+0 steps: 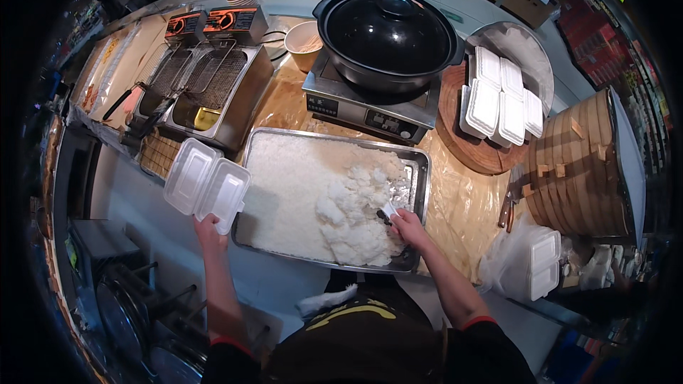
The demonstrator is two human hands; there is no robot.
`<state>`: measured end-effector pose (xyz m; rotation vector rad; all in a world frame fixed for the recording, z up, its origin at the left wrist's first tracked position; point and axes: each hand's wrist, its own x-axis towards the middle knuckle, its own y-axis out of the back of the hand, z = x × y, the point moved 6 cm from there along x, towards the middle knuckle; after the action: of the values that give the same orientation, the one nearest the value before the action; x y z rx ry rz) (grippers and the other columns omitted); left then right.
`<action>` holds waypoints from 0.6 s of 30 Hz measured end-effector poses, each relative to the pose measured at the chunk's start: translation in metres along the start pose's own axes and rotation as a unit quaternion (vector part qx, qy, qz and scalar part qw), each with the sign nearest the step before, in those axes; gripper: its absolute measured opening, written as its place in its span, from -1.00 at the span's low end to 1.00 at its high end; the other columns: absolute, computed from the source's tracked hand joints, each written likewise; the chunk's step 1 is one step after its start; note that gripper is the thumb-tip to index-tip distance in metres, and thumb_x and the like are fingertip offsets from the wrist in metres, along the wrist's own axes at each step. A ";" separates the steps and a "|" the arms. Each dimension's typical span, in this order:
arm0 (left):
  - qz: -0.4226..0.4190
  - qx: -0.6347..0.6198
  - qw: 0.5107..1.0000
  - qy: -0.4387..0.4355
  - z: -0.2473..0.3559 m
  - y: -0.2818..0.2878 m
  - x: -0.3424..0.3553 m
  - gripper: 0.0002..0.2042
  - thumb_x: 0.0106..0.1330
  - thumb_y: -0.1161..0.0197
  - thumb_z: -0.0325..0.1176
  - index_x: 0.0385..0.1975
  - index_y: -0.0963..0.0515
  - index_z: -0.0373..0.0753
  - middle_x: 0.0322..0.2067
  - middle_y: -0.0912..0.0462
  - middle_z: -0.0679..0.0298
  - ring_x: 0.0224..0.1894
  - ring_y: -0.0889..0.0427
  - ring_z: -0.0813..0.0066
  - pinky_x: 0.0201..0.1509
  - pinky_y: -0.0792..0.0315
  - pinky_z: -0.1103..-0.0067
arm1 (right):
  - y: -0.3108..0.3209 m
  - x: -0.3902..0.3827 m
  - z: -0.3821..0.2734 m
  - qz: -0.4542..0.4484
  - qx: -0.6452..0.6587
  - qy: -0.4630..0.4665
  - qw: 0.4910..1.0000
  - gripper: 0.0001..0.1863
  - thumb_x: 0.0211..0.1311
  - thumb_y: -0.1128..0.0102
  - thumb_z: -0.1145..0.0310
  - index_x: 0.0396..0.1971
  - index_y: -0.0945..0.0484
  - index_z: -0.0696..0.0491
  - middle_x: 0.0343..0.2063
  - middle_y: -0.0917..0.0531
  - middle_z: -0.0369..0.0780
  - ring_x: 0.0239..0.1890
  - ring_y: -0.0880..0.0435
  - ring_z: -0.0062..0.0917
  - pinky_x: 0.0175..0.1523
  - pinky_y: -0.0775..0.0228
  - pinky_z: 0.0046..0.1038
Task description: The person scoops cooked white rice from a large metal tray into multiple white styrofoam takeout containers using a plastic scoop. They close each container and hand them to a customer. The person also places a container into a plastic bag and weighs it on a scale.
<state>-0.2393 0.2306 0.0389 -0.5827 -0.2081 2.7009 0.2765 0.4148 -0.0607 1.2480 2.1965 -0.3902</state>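
My left hand point(209, 229) grips the near edge of a white foam takeout box point(222, 186), which is open with nothing in it. The box is held at the left end of a large metal tray point(425, 192). White rice point(284, 185) fills most of that tray, flat on the left and broken into loose clumps on the right. My right hand point(407, 226) closes around a small scoop-like tool point(388, 212) with white and dark parts, low over the clumps. Its working end is partly hidden, so its exact kind cannot be made out.
Behind the tray, a black lidded pot point(391, 35) sits on a cooker point(370, 110). A two-basin fryer point(213, 92) stands left. Closed foam boxes point(501, 92) rest on a round wooden board point(469, 149). Right are stacked bamboo steamers point(573, 163) and a bagged foam box point(545, 263).
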 end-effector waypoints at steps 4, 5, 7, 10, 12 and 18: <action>-0.076 -0.011 0.997 0.019 -0.040 -0.031 -0.082 -0.25 -0.16 0.15 -0.73 0.25 -0.23 -0.32 0.15 -0.42 0.02 0.19 -0.48 0.01 0.33 -0.39 0.19 | -0.001 0.002 0.007 -0.060 0.069 -0.012 0.996 -0.80 0.45 -0.01 0.22 -0.17 -0.51 0.01 -0.71 -0.40 -0.39 -0.77 -0.26 -0.72 -0.68 -0.03 -0.61; -0.071 -0.001 0.997 0.030 -0.049 -0.038 -0.094 -0.28 -0.11 0.14 -0.73 0.24 -0.25 -0.32 0.14 -0.43 0.03 0.17 -0.49 0.05 0.29 -0.41 0.22 | -0.001 0.001 0.005 -0.075 0.081 -0.013 0.994 -0.80 0.46 -0.01 0.21 -0.17 -0.50 0.01 -0.71 -0.39 -0.40 -0.77 -0.27 -0.72 -0.68 -0.04 -0.62; -0.065 0.021 0.996 0.053 -0.067 -0.053 -0.120 -0.36 -0.01 0.12 -0.72 0.22 -0.28 -0.32 0.12 -0.46 0.04 0.13 -0.52 0.12 0.21 -0.45 0.29 | 0.000 -0.007 0.000 -0.102 0.107 -0.017 0.989 -0.80 0.46 -0.01 0.21 -0.16 -0.49 0.01 -0.71 -0.38 -0.40 -0.76 -0.27 -0.73 -0.67 -0.04 -0.62; -0.051 0.088 0.994 0.050 -0.076 -0.079 -0.141 -0.52 0.19 0.08 -0.61 0.18 -0.33 -0.33 0.09 -0.49 0.08 0.09 -0.54 0.20 0.18 -0.44 0.32 | 0.008 -0.021 -0.012 -0.107 0.073 0.002 0.992 -0.79 0.47 -0.01 0.23 -0.15 -0.50 0.05 -0.71 -0.41 -0.38 -0.75 -0.28 -0.72 -0.68 -0.06 -0.59; -0.094 0.056 0.991 0.078 -0.085 -0.094 -0.147 -0.59 0.30 0.08 -0.53 0.17 -0.34 -0.32 0.07 -0.51 0.10 0.09 -0.54 0.23 0.19 -0.43 0.34 | 0.015 -0.037 -0.020 -0.109 0.058 0.014 0.992 -0.80 0.46 -0.02 0.24 -0.15 -0.51 0.05 -0.71 -0.42 -0.39 -0.75 -0.30 -0.73 -0.66 -0.09 -0.60; -0.227 0.013 0.957 0.182 -0.113 -0.143 -0.169 -0.63 0.48 0.11 -0.35 0.23 -0.32 -0.30 0.09 -0.52 0.12 0.12 -0.53 0.25 0.23 -0.43 0.34 | 0.044 -0.084 -0.069 -0.105 -0.061 0.085 0.989 -0.78 0.45 -0.05 0.23 -0.19 -0.54 0.07 -0.70 -0.47 -0.41 -0.70 -0.39 -0.76 -0.57 -0.19 -0.62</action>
<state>-0.0016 0.3049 0.0301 -0.8885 -0.1814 2.1111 0.3244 0.4153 0.0467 1.0212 2.4671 -0.2344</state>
